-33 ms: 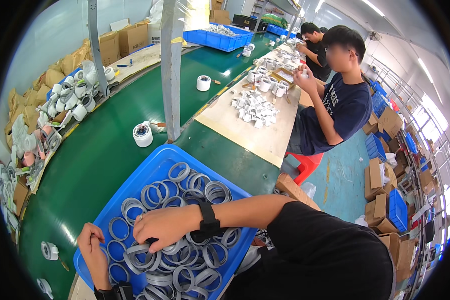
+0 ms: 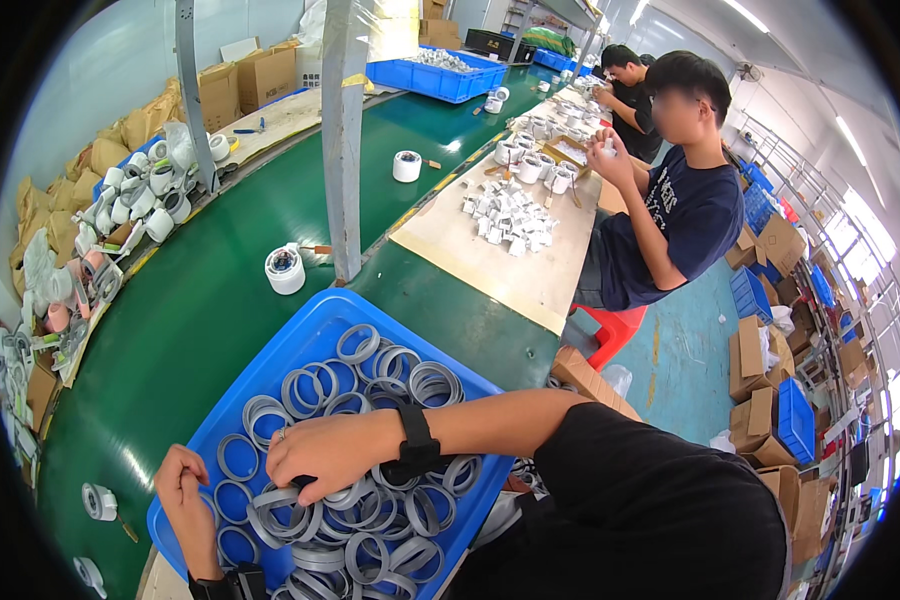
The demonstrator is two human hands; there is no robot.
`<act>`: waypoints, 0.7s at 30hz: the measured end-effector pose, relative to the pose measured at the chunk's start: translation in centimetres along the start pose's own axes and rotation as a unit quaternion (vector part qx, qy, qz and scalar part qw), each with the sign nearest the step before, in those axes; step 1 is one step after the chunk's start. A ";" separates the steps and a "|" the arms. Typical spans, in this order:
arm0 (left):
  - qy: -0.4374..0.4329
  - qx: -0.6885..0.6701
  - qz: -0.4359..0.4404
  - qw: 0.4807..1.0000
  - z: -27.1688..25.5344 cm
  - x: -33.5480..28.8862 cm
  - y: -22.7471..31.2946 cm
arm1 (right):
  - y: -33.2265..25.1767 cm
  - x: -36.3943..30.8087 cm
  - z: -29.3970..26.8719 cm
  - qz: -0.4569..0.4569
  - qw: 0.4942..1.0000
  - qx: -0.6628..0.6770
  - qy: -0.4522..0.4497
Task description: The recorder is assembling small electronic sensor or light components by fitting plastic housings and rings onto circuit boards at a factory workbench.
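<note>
A blue tray (image 2: 232, 388) full of loose grey rings (image 2: 367, 556) lies before me. My right hand (image 2: 335, 450) reaches across into it, palm down over the rings. Its fingers and thumb are closed around something small and dark, mostly hidden beneath them. At the tray's left rim is my left hand (image 2: 182, 488), its fingers curled downward. What those fingers hold, if anything, is hidden. Several rings lie between my hands, some flat and others leaning on one another.
A white round housing (image 2: 286, 271) stands on the green conveyor (image 2: 210, 290) beside a metal post (image 2: 343, 150). White small parts (image 2: 510, 215) are heaped on a board at right, where a co-worker (image 2: 685, 200) sits on a red stool (image 2: 613, 335). Cartons (image 2: 755, 365) line the far right.
</note>
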State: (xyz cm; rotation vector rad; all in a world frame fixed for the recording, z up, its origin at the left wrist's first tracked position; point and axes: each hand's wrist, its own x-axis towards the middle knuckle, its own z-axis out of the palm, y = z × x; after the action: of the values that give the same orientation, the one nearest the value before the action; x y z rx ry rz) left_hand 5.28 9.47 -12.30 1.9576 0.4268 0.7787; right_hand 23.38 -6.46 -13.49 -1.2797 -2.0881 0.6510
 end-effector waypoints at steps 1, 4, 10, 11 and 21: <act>0.000 0.000 0.000 1.000 0.0 0.0 0.0 | 0.0 0.0 0.0 0.000 1.000 0.000 0.000; -0.004 0.018 0.031 0.999 0.0 0.1 0.1 | -0.2 0.0 -0.1 0.006 1.000 0.001 -0.003; 0.011 0.032 -0.003 0.999 0.5 0.1 0.4 | -0.2 -0.1 -0.1 0.009 1.000 -0.002 -0.004; 0.025 0.015 -0.003 1.000 0.7 0.1 0.5 | -0.2 -0.1 -0.1 0.008 1.000 -0.003 -0.003; 0.005 0.014 -0.017 1.000 0.0 0.0 -0.6 | 0.0 0.0 0.0 0.002 1.000 -0.001 -0.001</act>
State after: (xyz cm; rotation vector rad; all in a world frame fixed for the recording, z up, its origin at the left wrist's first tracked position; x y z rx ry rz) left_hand 5.24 9.78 -12.83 1.9689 0.4784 0.7647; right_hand 23.37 -6.50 -13.51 -1.2856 -2.0889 0.6536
